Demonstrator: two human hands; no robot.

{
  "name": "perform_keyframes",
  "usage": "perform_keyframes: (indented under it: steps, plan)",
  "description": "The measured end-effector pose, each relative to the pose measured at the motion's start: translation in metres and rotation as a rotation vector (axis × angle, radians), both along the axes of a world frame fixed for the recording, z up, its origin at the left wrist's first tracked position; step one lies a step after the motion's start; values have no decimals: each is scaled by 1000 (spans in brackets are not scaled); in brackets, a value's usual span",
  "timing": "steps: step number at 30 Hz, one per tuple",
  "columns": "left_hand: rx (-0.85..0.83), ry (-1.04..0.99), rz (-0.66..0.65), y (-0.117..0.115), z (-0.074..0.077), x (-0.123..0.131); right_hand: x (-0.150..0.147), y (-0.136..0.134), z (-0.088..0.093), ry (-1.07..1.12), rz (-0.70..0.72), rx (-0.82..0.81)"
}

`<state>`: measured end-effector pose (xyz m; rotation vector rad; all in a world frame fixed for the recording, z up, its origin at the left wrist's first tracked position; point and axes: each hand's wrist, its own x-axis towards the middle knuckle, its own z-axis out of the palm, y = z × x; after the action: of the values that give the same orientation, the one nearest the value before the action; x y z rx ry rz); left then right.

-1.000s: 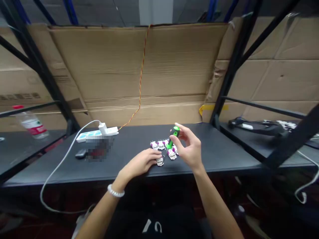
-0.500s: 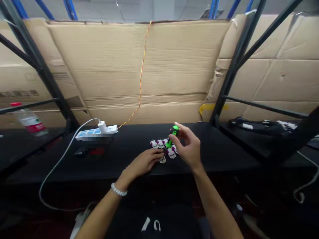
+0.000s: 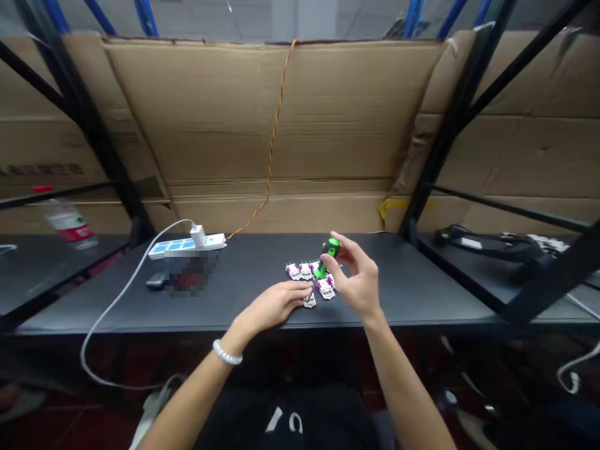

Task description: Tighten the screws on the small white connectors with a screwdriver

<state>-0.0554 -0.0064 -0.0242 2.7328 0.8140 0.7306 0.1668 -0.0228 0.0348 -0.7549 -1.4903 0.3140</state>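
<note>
My right hand [image 3: 359, 281] is closed around a green and black screwdriver [image 3: 327, 257], held upright with its tip down at a small white part [image 3: 309, 300] on the black table [image 3: 234, 294]. My left hand [image 3: 274, 305] lies on the table, its fingertips pressed on that same part. Several small white and purple parts [image 3: 304, 271] lie in a cluster just behind the screwdriver tip. A pearl bracelet [image 3: 226, 354] is on my left wrist.
A white power strip [image 3: 185, 245] with a plugged charger and white cable [image 3: 119, 297] lies at the left rear. A blurred dark object [image 3: 187, 275] sits near it. A water bottle [image 3: 68, 224] stands far left. Cardboard [image 3: 290, 125] lines the back. Black shelf struts frame both sides.
Only the camera view has shifted slightly. Both hands stay at the small part, with the screwdriver upright in my right hand.
</note>
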Motion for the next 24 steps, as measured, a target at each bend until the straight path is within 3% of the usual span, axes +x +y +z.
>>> perform_keyframes:
  steps: [4, 7, 10, 15, 18, 24]
  plan:
    - [-19, 16, -10, -2, 2, -1, 0, -4, 1, -55, 187, -46]
    - [-28, 20, -7, -3, 4, -1, -1, -6, 2, -122, 217, -33]
    - [-27, 14, -11, -3, 5, 0, -3, -6, 3, -136, 176, 25]
    - [-15, 19, -7, -4, 6, 1, -9, -9, 7, -75, -66, 132]
    - [-8, 21, -4, -4, 6, 1, -11, -11, 8, -1, -86, 109]
    - [-28, 5, -3, -3, 3, 0, -8, -12, 9, -2, 145, 6]
